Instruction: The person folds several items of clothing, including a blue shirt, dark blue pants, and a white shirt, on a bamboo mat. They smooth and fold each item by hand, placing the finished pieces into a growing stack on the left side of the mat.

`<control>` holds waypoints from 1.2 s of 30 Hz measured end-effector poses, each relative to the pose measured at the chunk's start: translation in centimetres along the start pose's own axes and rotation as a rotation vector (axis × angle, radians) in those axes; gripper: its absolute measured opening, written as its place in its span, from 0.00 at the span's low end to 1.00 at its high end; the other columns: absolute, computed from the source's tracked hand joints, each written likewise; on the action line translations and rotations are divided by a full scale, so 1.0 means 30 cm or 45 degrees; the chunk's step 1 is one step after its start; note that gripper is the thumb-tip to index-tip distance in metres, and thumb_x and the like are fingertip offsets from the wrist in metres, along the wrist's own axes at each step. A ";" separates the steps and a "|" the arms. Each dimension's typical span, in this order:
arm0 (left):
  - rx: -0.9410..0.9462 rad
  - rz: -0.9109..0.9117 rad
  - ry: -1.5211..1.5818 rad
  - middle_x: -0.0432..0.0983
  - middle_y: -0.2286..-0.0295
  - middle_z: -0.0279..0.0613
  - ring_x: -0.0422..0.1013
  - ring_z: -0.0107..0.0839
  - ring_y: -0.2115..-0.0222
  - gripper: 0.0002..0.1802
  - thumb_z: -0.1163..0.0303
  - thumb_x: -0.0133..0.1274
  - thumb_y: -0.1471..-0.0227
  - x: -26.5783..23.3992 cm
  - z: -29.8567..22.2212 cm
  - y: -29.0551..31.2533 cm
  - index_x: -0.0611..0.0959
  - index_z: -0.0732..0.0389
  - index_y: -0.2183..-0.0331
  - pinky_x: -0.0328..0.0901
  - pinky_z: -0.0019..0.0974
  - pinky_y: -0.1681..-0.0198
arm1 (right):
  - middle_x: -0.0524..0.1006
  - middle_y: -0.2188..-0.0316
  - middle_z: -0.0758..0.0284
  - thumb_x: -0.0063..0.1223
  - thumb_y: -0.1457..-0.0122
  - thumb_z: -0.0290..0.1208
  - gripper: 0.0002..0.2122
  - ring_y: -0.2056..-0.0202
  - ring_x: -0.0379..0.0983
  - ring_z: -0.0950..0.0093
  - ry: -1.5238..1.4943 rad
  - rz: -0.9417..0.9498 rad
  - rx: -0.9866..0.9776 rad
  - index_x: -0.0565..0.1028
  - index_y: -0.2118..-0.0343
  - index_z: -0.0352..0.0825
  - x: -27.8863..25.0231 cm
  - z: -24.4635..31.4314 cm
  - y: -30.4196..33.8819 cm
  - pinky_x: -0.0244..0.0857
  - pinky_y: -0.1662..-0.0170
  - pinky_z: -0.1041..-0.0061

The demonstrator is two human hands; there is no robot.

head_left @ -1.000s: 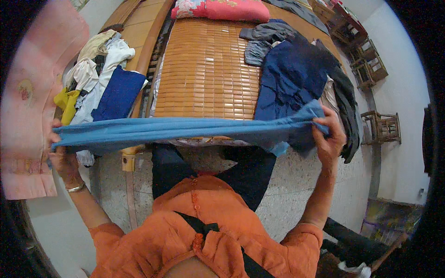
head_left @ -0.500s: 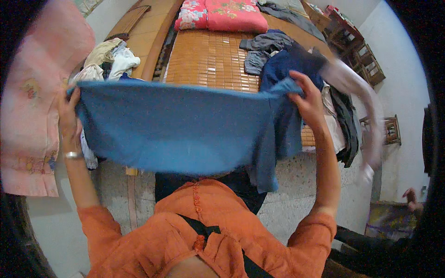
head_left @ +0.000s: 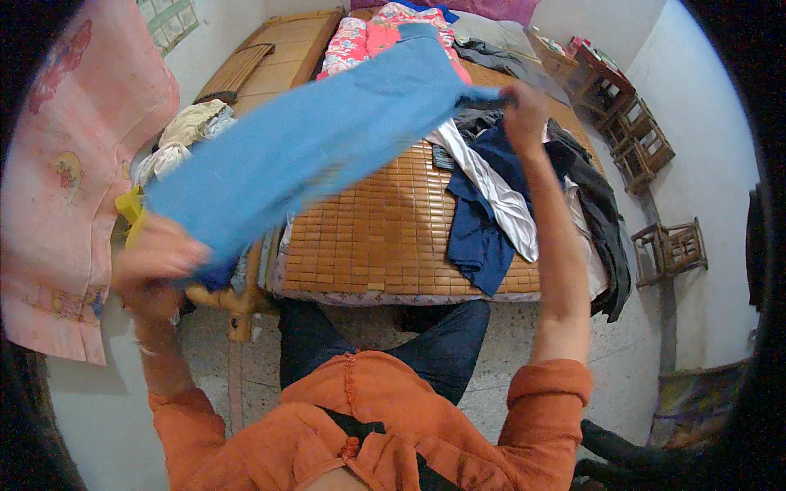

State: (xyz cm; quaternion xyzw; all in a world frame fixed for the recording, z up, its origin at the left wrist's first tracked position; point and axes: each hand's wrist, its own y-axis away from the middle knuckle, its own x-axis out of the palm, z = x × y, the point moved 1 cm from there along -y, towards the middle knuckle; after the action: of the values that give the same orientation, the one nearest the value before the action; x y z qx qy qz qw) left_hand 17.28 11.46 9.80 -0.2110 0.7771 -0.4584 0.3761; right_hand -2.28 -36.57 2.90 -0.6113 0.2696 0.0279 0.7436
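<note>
A plain blue garment (head_left: 319, 131) is stretched in the air between my hands, over the bed; its exact kind does not show. My left hand (head_left: 168, 258), smeared by motion, is closed on its lower left corner. My right hand (head_left: 526, 114) is raised higher and grips a bunched corner on the right. The garment slants up from left to right, and its far end flares out toward the pink floral bedding (head_left: 356, 41). Below my right hand, a white garment (head_left: 495, 192) and navy clothes (head_left: 483, 237) lie on the bamboo mat (head_left: 360, 237).
A pile of light clothes (head_left: 184, 135) lies at the left, near a pink curtain (head_left: 74, 188). Dark clothes (head_left: 602, 221) hang over the bed's right edge. Wooden stools (head_left: 671, 250) stand along the right wall. A yellow thing (head_left: 129, 206) shows behind my left hand.
The blue garment has swung upward and away from me, now tilted. My left hand has dropped nearer, my right has risen. A white garment now lies over the navy clothes.
</note>
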 end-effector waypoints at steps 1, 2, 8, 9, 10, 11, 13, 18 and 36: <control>-0.090 0.136 0.062 0.76 0.76 0.40 0.72 0.34 0.77 0.02 0.74 0.50 0.54 0.055 -0.003 0.049 0.77 0.59 0.75 0.65 0.35 0.72 | 0.73 0.75 0.65 0.47 0.61 0.20 0.08 0.68 0.66 0.60 -0.030 0.060 0.061 0.72 0.75 0.38 0.055 -0.011 0.097 0.59 0.64 0.64; -0.211 0.297 0.084 0.77 0.75 0.39 0.72 0.32 0.76 0.06 0.80 0.50 0.59 0.098 -0.002 0.104 0.79 0.59 0.74 0.66 0.35 0.71 | 0.73 0.74 0.65 0.46 0.60 0.20 0.09 0.67 0.66 0.60 0.031 0.200 0.131 0.71 0.74 0.38 0.122 -0.003 0.191 0.59 0.63 0.64; -0.694 0.802 0.238 0.73 0.71 0.42 0.68 0.42 0.68 0.20 0.88 0.48 0.69 0.531 0.124 0.653 0.76 0.62 0.68 0.64 0.37 0.64 | 0.70 0.66 0.58 0.53 0.61 0.22 0.16 0.62 0.64 0.59 -0.048 0.636 0.527 0.69 0.64 0.33 0.283 0.159 0.852 0.58 0.60 0.64; -0.697 0.878 0.252 0.72 0.72 0.43 0.67 0.42 0.68 0.18 0.87 0.47 0.67 0.574 0.118 0.705 0.76 0.63 0.68 0.64 0.38 0.64 | 0.70 0.65 0.58 0.55 0.60 0.25 0.17 0.60 0.64 0.59 -0.169 0.719 0.630 0.69 0.63 0.32 0.280 0.236 0.911 0.58 0.58 0.64; -0.649 0.934 0.266 0.71 0.72 0.43 0.67 0.43 0.68 0.17 0.87 0.47 0.66 0.613 0.108 0.734 0.76 0.63 0.68 0.64 0.38 0.63 | 0.70 0.64 0.57 0.56 0.59 0.27 0.19 0.60 0.64 0.59 -0.219 0.705 0.684 0.68 0.61 0.31 0.276 0.295 0.979 0.58 0.57 0.64; -0.601 0.988 0.292 0.71 0.72 0.44 0.66 0.43 0.68 0.16 0.87 0.47 0.65 0.647 0.095 0.753 0.76 0.63 0.68 0.64 0.38 0.63 | 0.69 0.63 0.56 0.57 0.58 0.29 0.21 0.60 0.65 0.59 -0.260 0.697 0.741 0.67 0.59 0.30 0.265 0.351 1.056 0.58 0.57 0.64; -0.687 0.941 0.382 0.70 0.71 0.45 0.66 0.44 0.67 0.18 0.87 0.47 0.66 0.675 0.069 0.766 0.75 0.63 0.67 0.63 0.39 0.63 | 0.68 0.61 0.55 0.57 0.54 0.30 0.22 0.57 0.63 0.63 -0.470 0.643 0.849 0.64 0.56 0.29 0.191 0.519 1.100 0.56 0.54 0.65; -0.752 0.934 0.475 0.70 0.69 0.46 0.66 0.44 0.65 0.18 0.85 0.48 0.66 0.723 0.031 0.739 0.75 0.62 0.66 0.63 0.40 0.61 | 0.69 0.61 0.59 0.59 0.54 0.39 0.28 0.62 0.66 0.73 -0.876 0.764 1.584 0.62 0.54 0.27 0.020 0.759 1.195 0.62 0.60 0.74; -1.930 -0.221 0.274 0.65 0.59 0.44 0.63 0.32 0.58 0.29 0.59 0.55 0.53 0.652 0.234 0.977 0.66 0.65 0.54 0.60 0.34 0.54 | 0.70 0.59 0.62 0.48 0.50 0.28 0.18 0.59 0.68 0.69 -2.272 0.679 2.510 0.64 0.56 0.28 -0.059 0.879 0.984 0.61 0.52 0.67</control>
State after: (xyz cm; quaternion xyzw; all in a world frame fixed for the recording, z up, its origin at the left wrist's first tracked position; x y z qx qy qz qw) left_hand 10.94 8.81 -25.47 -0.4254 0.8918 0.1534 0.0136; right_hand -5.05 -4.28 -19.89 0.4675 -0.2834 0.3504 0.7605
